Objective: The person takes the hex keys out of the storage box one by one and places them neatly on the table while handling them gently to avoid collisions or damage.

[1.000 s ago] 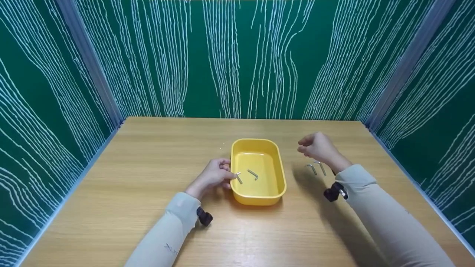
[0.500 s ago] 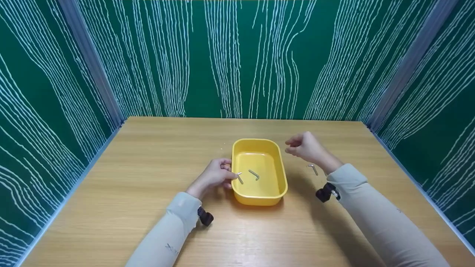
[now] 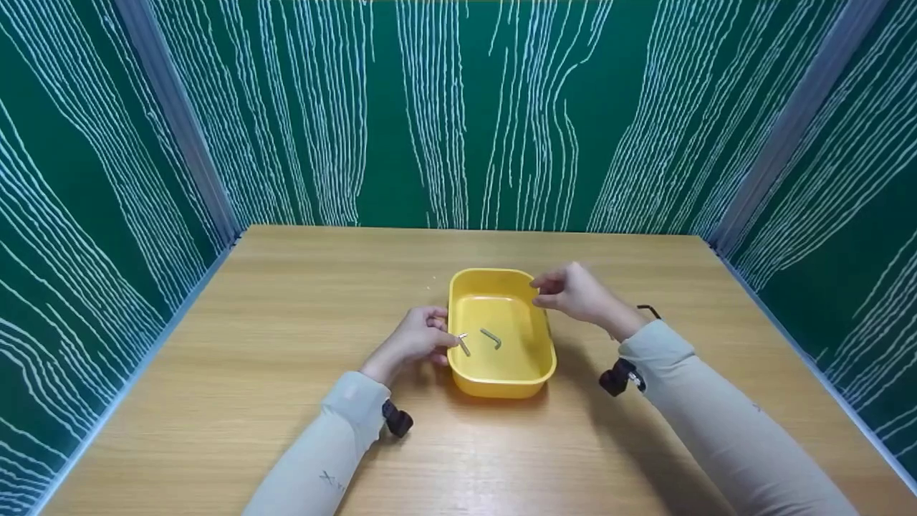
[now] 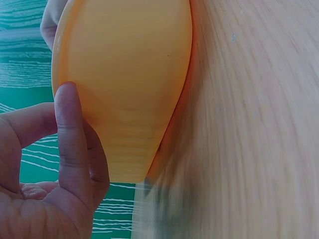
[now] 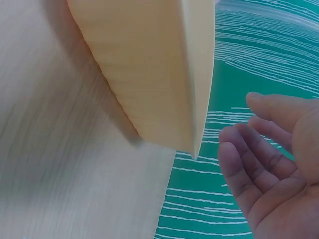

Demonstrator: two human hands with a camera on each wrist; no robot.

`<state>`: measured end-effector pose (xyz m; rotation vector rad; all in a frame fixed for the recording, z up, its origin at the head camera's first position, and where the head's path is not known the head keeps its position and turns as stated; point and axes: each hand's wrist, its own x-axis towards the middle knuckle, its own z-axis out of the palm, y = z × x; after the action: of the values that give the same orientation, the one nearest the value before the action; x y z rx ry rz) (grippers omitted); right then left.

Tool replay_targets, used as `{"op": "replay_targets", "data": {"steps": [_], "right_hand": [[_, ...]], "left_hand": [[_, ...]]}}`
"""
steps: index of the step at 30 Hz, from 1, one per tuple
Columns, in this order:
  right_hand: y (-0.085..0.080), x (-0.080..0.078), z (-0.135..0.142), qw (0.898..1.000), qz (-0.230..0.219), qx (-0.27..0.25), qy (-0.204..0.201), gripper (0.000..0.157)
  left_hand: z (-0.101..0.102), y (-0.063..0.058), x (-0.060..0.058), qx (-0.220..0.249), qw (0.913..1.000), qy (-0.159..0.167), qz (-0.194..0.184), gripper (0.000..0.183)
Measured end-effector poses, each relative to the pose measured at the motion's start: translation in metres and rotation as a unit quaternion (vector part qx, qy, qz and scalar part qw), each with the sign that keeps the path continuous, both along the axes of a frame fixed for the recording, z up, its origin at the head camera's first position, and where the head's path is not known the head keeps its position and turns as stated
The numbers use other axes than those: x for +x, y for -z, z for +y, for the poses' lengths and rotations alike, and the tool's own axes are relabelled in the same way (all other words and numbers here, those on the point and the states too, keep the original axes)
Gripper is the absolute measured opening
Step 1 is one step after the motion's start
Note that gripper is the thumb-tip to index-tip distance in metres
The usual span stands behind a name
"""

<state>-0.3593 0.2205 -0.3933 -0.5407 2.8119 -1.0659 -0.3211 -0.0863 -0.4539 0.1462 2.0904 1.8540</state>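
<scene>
A yellow plastic bin (image 3: 499,388) stands on the table, with two silver L-shaped hex keys lying in it: one hex key (image 3: 491,338) near the middle and another hex key (image 3: 465,347) by the left wall. My left hand (image 3: 414,337) pinches the bin's left rim; in the left wrist view its fingers lie along the outer wall. At the far right corner of the rim hovers my right hand (image 3: 574,294), fingers loosely bent. The right wrist view shows that hand (image 5: 279,159) with nothing visible between thumb and fingers, apart from the bin (image 5: 144,64).
Past my right forearm a dark L-shaped hex key (image 3: 650,310) shows on the wooden table (image 3: 286,322); the forearm covers the table where silver keys lay. Green panels (image 3: 415,115) with white lines enclose the back and sides. Each wrist carries a small black camera (image 3: 397,418).
My right hand has moved left from over the table to the bin's rim. The silver keys there became hidden by the arm, and a dark key came into sight. My left hand stays put.
</scene>
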Motion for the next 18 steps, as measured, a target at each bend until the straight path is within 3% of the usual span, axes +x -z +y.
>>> {"op": "replay_targets", "data": {"steps": [11,18], "right_hand": [[0.006,0.003,-0.015,0.999,0.005,-0.002,-0.034,0.032],[0.012,0.002,-0.023,0.997,0.034,0.007,-0.071,0.032]], "left_hand": [[-0.002,-0.002,0.001,-0.007,0.9999,0.007,0.005,0.062],[0.000,-0.001,-0.001,0.000,1.0000,0.006,0.004,0.065]]}}
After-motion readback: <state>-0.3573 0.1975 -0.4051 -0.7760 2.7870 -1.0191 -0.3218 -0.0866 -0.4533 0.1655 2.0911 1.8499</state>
